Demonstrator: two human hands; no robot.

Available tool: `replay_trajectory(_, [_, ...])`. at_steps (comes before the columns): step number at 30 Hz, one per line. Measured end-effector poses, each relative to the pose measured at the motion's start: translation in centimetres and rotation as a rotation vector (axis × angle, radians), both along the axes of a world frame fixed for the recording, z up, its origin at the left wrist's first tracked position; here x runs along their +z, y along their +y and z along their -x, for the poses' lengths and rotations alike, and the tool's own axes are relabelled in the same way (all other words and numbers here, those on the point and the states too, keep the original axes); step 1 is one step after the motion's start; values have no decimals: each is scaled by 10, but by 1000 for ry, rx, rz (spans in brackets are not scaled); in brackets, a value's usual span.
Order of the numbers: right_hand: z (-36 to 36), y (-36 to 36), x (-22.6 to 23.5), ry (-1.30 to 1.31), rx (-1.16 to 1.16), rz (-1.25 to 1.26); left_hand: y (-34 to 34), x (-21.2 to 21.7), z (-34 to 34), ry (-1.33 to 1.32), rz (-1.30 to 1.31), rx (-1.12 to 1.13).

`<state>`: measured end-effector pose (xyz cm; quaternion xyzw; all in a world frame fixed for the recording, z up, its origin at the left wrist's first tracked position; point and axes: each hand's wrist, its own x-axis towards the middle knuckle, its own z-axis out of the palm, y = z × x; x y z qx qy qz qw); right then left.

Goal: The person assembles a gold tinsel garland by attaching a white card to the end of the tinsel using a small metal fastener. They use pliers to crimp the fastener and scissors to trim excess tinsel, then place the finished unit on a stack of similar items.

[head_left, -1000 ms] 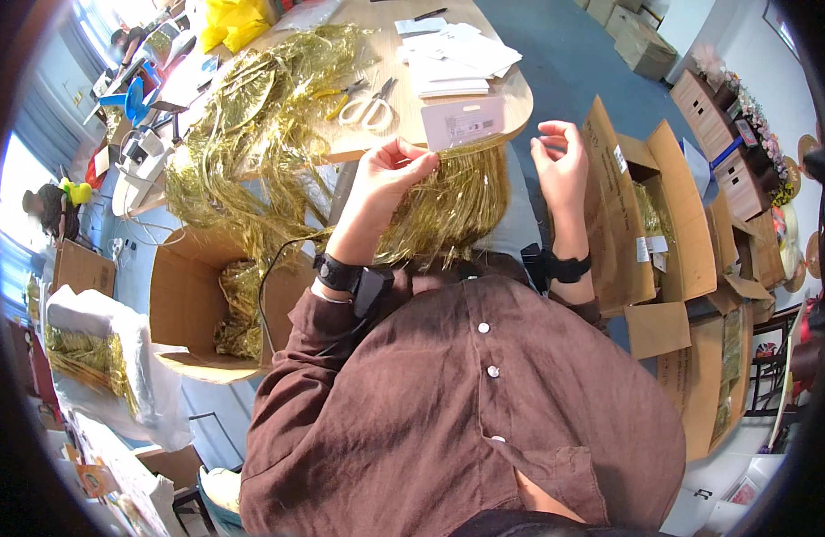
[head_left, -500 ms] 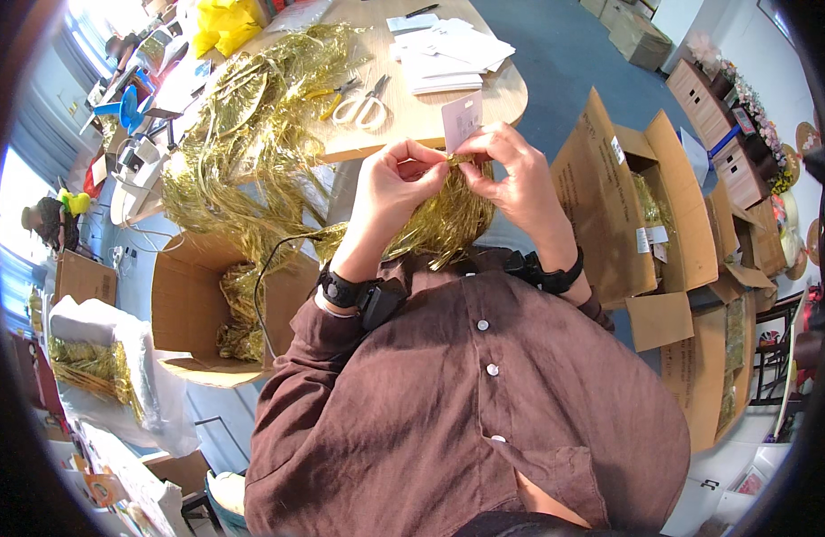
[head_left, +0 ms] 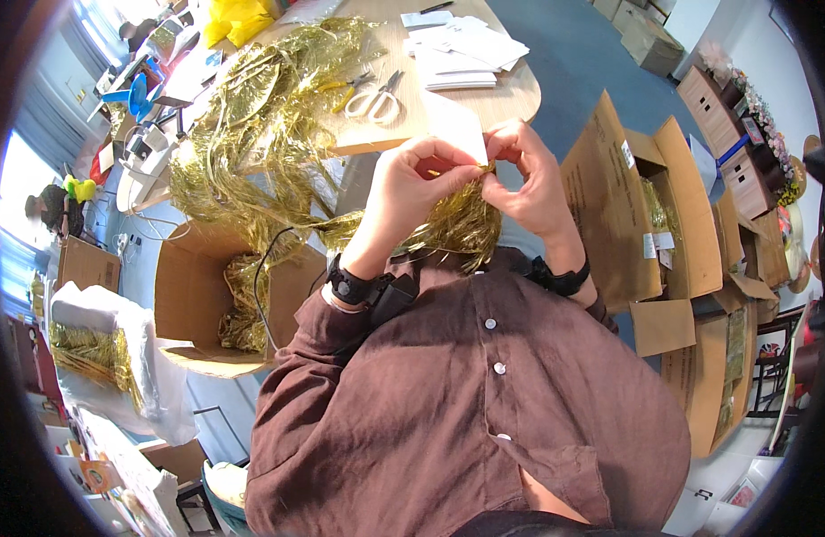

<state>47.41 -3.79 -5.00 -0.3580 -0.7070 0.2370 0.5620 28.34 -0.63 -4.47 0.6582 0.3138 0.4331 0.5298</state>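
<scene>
My left hand [head_left: 419, 179] and my right hand [head_left: 527, 183] meet above the table's near edge, thumbs and fingertips pinched together. Between them is the gathered top of a gold tinsel bunch [head_left: 457, 219], whose strands hang down in front of my shirt. A white card [head_left: 457, 125] stands up from the pinch, its lower end at my fingertips. How card and tinsel are joined there is hidden by my fingers. Beyond my left hand, white-handled scissors [head_left: 374, 106] and yellow-handled pliers [head_left: 344, 89] lie on the wooden table [head_left: 376, 139].
Loose gold tinsel [head_left: 251, 116] spreads over the table's left side and hangs off its edge. A stack of white cards [head_left: 461, 54] lies at the back. An open carton [head_left: 184, 286] with tinsel stands at left; open cartons [head_left: 600, 215] stand at right. A black cable [head_left: 258, 277] hangs left.
The card has tilted left and turned, so its face now looks plain white. My hands remain pinched at the tinsel's top, slightly lower and further right in view.
</scene>
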Motion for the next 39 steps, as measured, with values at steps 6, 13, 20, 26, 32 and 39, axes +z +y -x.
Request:
replay_trajectory(6, [-19, -2, 2, 315, 64, 70, 8, 19, 26, 269, -432, 154])
replay_trajectory(13, [-37, -14, 9, 581, 127, 148, 30, 12, 47, 276, -307, 41])
replay_trajectory(20, [-37, -15, 6, 817, 286, 150, 34, -3, 47, 53, -8, -40])
replay_trajectory(26, [-45, -12, -5, 891, 315, 203, 40, -13, 45, -167, 88, -224])
replay_trajectory(32, [-62, 2, -25, 911, 181, 400, 39, -21, 37, -216, 118, -213])
replay_trajectory(39, [-43, 20, -16, 247, -523, 55, 28, -21, 22, -257, 176, -104])
